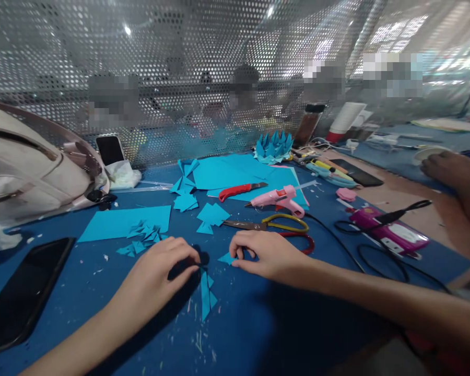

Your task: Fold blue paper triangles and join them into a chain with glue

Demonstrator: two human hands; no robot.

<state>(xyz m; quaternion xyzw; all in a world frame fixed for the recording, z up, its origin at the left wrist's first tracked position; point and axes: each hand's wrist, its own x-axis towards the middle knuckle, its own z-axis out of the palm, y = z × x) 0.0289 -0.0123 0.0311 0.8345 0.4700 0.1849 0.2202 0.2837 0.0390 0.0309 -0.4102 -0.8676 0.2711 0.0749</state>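
Observation:
My left hand pinches the upper end of a blue folded paper strip that hangs down over the blue table. Opposite it, the thumb and fingers of my right hand are closed on a small blue paper triangle, partly hidden by the fingers. Beyond my left wrist lies a pile of folded blue paper pieces, beside a flat blue sheet. Scissors with yellow and red handles lie just past my right hand. Square blue pieces rest ahead of both hands.
A pink glue gun and a red-handled knife lie by blue sheets. Farther back stands a blue folded-paper crown shape. A phone and bag are left; a purple case, cables and another person's hand are right.

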